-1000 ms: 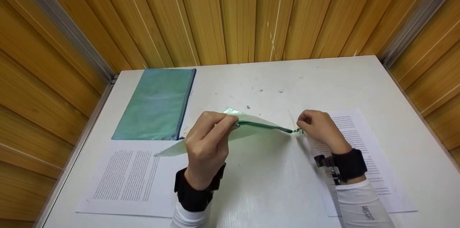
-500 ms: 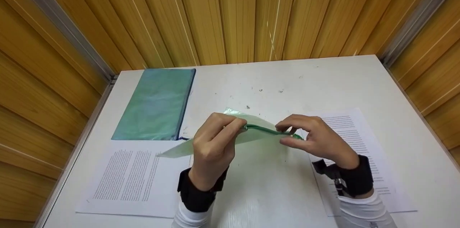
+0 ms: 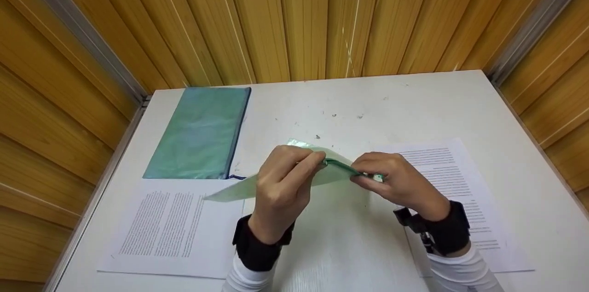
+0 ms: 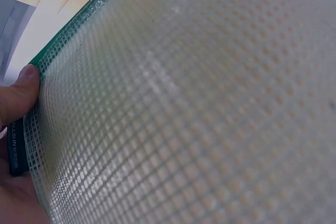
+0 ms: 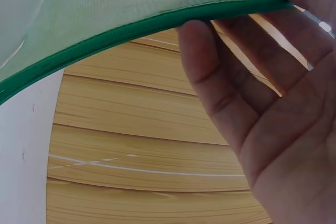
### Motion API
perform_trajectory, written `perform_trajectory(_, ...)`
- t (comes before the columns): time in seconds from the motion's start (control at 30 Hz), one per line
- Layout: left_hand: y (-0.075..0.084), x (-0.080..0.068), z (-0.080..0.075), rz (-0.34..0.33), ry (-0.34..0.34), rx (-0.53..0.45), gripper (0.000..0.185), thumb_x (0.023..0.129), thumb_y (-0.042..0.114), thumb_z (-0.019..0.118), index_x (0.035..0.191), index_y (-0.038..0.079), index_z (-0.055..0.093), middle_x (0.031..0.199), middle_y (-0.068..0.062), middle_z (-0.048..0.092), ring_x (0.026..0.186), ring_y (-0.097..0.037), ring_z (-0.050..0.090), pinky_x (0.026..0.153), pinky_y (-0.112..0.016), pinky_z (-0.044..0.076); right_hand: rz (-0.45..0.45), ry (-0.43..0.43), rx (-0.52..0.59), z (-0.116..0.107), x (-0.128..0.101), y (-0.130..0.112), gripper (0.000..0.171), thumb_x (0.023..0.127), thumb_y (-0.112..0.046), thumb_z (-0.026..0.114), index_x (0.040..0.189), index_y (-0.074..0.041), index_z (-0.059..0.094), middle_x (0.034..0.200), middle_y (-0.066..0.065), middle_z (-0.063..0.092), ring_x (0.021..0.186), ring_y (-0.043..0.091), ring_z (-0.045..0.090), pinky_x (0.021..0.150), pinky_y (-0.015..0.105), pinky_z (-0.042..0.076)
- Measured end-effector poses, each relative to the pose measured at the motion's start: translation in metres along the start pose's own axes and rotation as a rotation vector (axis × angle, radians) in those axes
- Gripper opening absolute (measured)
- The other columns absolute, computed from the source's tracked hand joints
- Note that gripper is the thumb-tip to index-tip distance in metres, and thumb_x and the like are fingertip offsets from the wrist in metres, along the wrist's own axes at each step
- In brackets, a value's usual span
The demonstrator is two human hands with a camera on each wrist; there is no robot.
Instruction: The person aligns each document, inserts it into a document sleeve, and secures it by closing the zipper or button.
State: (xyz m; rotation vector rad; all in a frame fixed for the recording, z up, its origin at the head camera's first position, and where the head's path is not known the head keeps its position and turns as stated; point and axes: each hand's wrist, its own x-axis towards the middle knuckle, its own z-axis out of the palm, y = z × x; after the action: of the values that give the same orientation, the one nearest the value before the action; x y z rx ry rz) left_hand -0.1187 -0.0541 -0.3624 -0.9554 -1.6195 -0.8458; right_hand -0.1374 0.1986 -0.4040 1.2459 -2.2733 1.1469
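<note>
Above a white table (image 3: 414, 103), a left hand (image 3: 283, 186) and a right hand (image 3: 395, 181) each pinch the green zipper edge of a translucent mesh pouch (image 3: 239, 188), lifted between two printed sheets.

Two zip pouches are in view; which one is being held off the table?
The pale mesh pouch with the green zipper, gripped by the left hand and right hand. The teal pouch lies flat, untouched, at far left.
</note>
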Motion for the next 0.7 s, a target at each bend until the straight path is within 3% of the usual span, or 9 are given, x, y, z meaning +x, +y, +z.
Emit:
perform_trajectory(0.17, 0.0, 0.002, 0.0, -0.008, 0.019, 0.066, 0.018, 0.102, 0.014, 0.073, 0.112, 0.001, 0.08, 0.093, -0.007, 0.075, 0.083, -0.021, 0.064, 0.079, -0.034, 0.051, 0.001, 0.051, 0.029, 0.0, 0.0, 0.0, 0.027, 0.086, 0.017, 0.076, 0.098, -0.006, 0.079, 0.087, 0.006, 0.076, 0.075, 0.009, 0.063, 0.069, 0.016, 0.051)
perform_trajectory(0.33, -0.005, 0.001, -0.004, -0.037, 0.044, 0.143, 0.025, 0.102, 0.015, 0.073, 0.122, -0.001, 0.076, 0.106, -0.011, 0.076, 0.099, -0.026, 0.067, 0.095, -0.04, 0.051, 0.015, 0.163, 0.063, -0.005, -0.001, 0.003, 0.031, 0.082, 0.024, 0.073, 0.095, -0.004, 0.077, 0.08, 0.007, 0.071, 0.073, 0.002, 0.06, 0.066, 0.013, 0.049)
perform_trajectory(0.53, -0.017, -0.003, -0.011, -0.137, 0.089, 0.195, 0.04, 0.097, 0.011, 0.079, 0.133, -0.003, 0.069, 0.129, -0.019, 0.07, 0.127, -0.031, 0.063, 0.123, -0.047, 0.039, 0.106, 0.282, 0.174, -0.014, -0.002, 0.007, 0.028, 0.085, 0.028, 0.066, 0.096, 0.005, 0.077, 0.076, 0.006, 0.067, 0.064, 0.005, 0.059, 0.063, 0.013, 0.05)
perform_trajectory(0.7, -0.032, -0.009, -0.012, -0.237, 0.137, 0.238, 0.064, 0.092, 0.011, 0.084, 0.149, 0.0, 0.058, 0.151, -0.02, 0.057, 0.148, -0.035, 0.05, 0.13, -0.056, 0.027, 0.203, 0.351, 0.298, -0.018, -0.004, 0.009, 0.024, 0.092, 0.025, 0.061, 0.104, 0.012, 0.077, 0.084, -0.001, 0.075, 0.063, 0.004, 0.061, 0.061, 0.015, 0.052)
